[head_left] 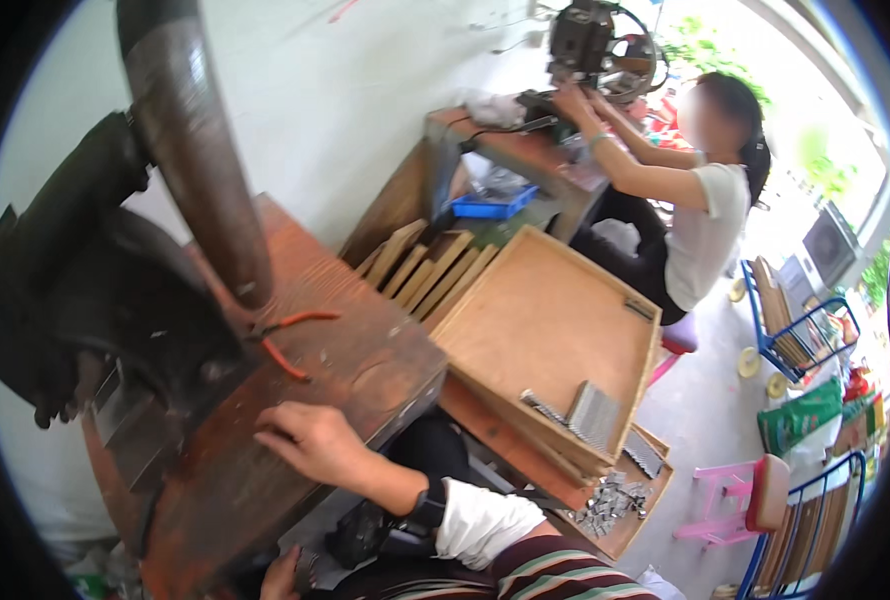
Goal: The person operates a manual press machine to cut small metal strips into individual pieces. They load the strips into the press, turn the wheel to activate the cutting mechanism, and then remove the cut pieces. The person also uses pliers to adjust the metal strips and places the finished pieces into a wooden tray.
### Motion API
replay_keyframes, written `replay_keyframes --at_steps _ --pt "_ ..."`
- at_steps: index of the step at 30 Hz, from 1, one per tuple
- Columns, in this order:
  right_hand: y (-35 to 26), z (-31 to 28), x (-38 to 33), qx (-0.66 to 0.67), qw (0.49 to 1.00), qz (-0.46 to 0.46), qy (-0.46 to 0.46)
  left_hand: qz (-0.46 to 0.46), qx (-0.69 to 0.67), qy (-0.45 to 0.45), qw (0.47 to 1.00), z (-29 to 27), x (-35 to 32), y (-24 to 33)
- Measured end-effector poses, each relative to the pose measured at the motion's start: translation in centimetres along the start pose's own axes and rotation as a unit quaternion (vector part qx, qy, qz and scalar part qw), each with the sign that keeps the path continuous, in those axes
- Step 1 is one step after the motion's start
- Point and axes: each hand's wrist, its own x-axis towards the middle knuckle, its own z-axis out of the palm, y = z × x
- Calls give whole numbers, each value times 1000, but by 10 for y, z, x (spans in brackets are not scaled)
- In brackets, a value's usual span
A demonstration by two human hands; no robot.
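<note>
On the brown wooden bench (pixel 365 375) the right hand (pixel 310 440) lies flat, palm down, fingers a little bent, holding nothing. It rests near the big black machine (pixel 115 300). Orange-handled pliers (pixel 285 340) lie on the bench just past the hand, not touching it. Low down by the picture's edge, the left hand (pixel 280 578) peeks out; I cannot tell if it holds anything. To the right, stacked wooden trays (pixel 550 330) hold rows of small metal pieces (pixel 595 412). Another person (pixel 700 215) works at a far machine.
</note>
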Motion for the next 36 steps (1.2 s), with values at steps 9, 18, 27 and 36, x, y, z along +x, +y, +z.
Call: replay_keyframes --at_steps 9,18,27,36 --pt "0 -6 2 -50 999 -11 4 152 -31 -71 985 -9 1 -14" --pt "2 -6 -3 -31 999 -22 29 114 -23 -10 993 -17 21 -35" --pt "9 -1 -1 -23 999 5 -39 63 64 50 995 7 22 -5" --pt "12 4 -4 -30 998 -35 -37 28 98 -30 994 28 102 -7"
